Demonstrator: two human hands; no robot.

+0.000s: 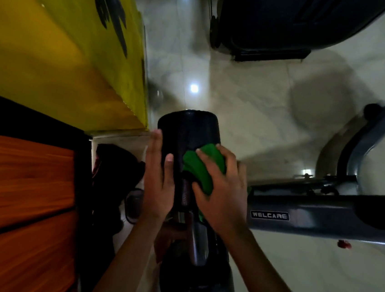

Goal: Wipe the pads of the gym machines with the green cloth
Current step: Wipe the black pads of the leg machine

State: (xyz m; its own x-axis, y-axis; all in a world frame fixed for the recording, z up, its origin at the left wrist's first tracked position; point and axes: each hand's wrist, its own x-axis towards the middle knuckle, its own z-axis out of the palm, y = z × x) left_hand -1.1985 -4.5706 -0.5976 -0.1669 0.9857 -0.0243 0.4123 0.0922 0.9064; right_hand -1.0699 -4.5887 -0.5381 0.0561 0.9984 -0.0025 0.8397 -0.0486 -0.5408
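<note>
Green cloth (200, 168) gripped by right hand (223, 192) against roller pad (188, 133) (black, apparently foam); left hand (158, 182) fingers clasp pad.

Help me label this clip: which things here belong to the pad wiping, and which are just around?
In use: green cloth, black roller pad, right hand, left hand.
Just around: grey Welcare frame, yellow wall, dark machine base.
</note>
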